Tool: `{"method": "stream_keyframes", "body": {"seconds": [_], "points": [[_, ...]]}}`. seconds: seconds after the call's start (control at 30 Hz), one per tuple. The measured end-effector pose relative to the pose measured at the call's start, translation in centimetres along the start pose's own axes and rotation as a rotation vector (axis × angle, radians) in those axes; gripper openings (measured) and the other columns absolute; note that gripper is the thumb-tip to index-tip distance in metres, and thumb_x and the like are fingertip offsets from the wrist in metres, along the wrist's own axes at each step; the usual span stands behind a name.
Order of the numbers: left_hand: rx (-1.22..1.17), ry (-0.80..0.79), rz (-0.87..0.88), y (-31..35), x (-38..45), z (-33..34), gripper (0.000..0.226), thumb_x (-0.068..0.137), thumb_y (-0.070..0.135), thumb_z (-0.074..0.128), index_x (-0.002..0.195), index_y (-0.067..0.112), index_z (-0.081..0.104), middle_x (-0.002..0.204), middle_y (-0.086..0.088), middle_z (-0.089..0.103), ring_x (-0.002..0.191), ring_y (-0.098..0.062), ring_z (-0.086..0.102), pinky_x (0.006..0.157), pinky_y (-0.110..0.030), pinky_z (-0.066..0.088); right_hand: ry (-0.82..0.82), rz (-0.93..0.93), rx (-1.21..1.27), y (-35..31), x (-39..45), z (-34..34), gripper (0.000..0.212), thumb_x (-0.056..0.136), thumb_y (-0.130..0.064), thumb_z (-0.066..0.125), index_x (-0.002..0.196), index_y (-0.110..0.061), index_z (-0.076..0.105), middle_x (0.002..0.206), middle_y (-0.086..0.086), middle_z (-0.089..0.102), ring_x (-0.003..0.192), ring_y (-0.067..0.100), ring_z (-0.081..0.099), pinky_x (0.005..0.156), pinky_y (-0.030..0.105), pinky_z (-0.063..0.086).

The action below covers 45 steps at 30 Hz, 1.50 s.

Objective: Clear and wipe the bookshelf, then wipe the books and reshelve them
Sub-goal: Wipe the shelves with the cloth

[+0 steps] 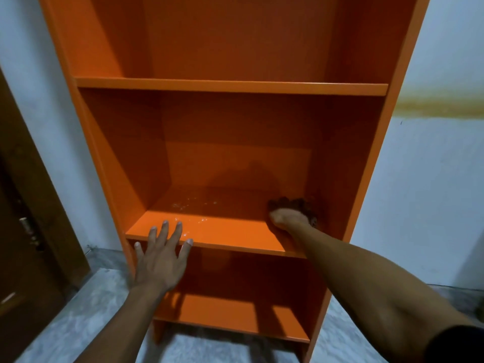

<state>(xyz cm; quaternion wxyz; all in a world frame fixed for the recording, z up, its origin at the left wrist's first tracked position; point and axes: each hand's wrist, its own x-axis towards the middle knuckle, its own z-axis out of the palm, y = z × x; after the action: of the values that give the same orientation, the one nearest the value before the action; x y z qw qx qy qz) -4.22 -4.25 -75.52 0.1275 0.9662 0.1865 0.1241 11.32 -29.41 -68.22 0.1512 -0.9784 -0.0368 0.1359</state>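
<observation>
Single view only: head-worn wide-angle camera, close in front of the orange bookshelf [230, 86], facing forward and tilted down. Shelf fills the centre of the frame from top edge to bottom; its sides lean inward toward the bottom. Both forearms enter from the lower edge. White wall [432, 179] at right, brown door [23, 231] at far left, grey floor [78, 323] lower left. No second view, so no overlap.

Pale wall [432, 179] with a yellowish stain [440, 103], brown door [28, 231], mottled grey floor [86, 318].
</observation>
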Motion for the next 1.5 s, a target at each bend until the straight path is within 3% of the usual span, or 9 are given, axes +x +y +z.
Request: {"method": "stream_keyframes", "body": {"seconds": [0.33,0.53,0.63,0.73,0.83,1.03,1.27,1.4,1.5], "points": [[-0.013,0.025,0.011,-1.8,-0.5,-0.9,0.064,0.102,0.057,0.018,0.159,0.030,0.009,0.168,0.000,0.000,0.155,-0.021,-0.004,0.121,-0.057,0.001,0.158,-0.473,-0.042,-7.4,-2.3,4.6,0.051,0.100,-0.059,0.028,0.134,-0.032,0.055,0.139,0.011,0.056,0.125,0.037,0.050,0.100,0.047,0.040],[-0.005,-0.006,-0.082,-4.3,0.0,-2.2,0.064,0.104,0.053,0.021,0.160,0.024,0.013,0.168,-0.008,0.003,0.155,-0.028,-0.002,0.121,-0.056,0.008,0.148,-1.035,0.029,-10.2,-4.1,8.6,0.035,0.094,-0.014,0.055,0.124,-0.026,0.066,0.123,0.002,0.068,0.114,0.028,0.060,0.097,0.045,0.048],[0.010,-0.006,-0.077,-4.8,0.5,-2.4,0.063,0.104,0.052,0.022,0.160,0.023,0.012,0.168,-0.007,0.003,0.155,-0.026,0.000,0.122,-0.054,0.009,0.080,-1.226,0.100,-10.5,-5.3,7.4,0.031,0.094,-0.010,0.057,0.122,-0.018,0.068,0.115,0.006,0.071,0.106,0.023,0.061,0.094,0.028,0.044],[0.019,0.014,-0.065,-4.8,0.5,-2.2,0.064,0.104,0.053,0.021,0.160,0.024,0.011,0.168,-0.006,0.002,0.155,-0.025,0.000,0.122,-0.053,0.009,0.185,-1.170,0.277,-10.8,-4.0,4.4,0.038,0.089,0.000,0.059,0.124,-0.011,0.067,0.122,0.006,0.070,0.113,0.015,0.062,0.093,0.016,0.040],[-0.021,0.011,-0.058,-4.9,0.2,-1.9,0.067,0.102,0.057,0.020,0.160,0.026,0.006,0.168,-0.004,-0.004,0.155,-0.024,-0.005,0.122,-0.053,0.005,0.237,-0.933,0.398,-11.2,0.4,2.1,0.055,0.079,0.008,0.047,0.125,-0.017,0.065,0.121,0.001,0.069,0.114,0.015,0.063,0.103,0.035,0.047],[0.001,-0.034,-0.032,-5.6,0.2,-2.0,0.070,0.099,0.063,0.018,0.159,0.032,-0.003,0.166,0.002,-0.013,0.153,-0.019,-0.013,0.121,-0.052,-0.004,0.285,-0.440,0.109,-11.0,7.5,4.3,0.044,0.093,-0.058,0.044,0.129,-0.035,0.057,0.140,0.003,0.055,0.125,0.031,0.052,0.102,0.046,0.045],[-0.164,0.029,0.015,-6.1,-0.6,-2.7,0.059,0.103,0.054,0.025,0.158,0.032,0.016,0.166,0.006,0.004,0.154,-0.014,-0.002,0.122,-0.046,-0.005,0.040,-0.659,0.038,-14.0,5.1,6.5,0.043,0.095,-0.055,0.036,0.130,-0.039,0.056,0.138,-0.003,0.058,0.117,0.024,0.058,0.100,0.045,0.047],[-0.293,0.311,0.025,-6.4,-1.9,-3.8,0.050,0.104,0.042,0.033,0.150,0.024,0.042,0.157,-0.001,0.039,0.146,-0.019,0.034,0.120,-0.042,0.028,0.129,-0.880,0.025,-14.2,0.4,7.6,0.045,0.097,-0.054,0.042,0.130,-0.028,0.059,0.137,0.002,0.060,0.123,0.030,0.056,0.100,0.044,0.046],[-0.303,0.427,-0.009,-6.6,-2.3,-4.9,0.049,0.106,0.029,0.041,0.154,0.024,0.032,0.162,0.000,0.029,0.147,-0.019,0.031,0.112,-0.037,0.033,0.113,-1.101,0.014,-14.0,-2.0,8.9,0.033,0.089,-0.041,0.055,0.118,-0.028,0.063,0.116,0.000,0.069,0.111,0.031,0.062,0.093,0.049,0.049]]}}
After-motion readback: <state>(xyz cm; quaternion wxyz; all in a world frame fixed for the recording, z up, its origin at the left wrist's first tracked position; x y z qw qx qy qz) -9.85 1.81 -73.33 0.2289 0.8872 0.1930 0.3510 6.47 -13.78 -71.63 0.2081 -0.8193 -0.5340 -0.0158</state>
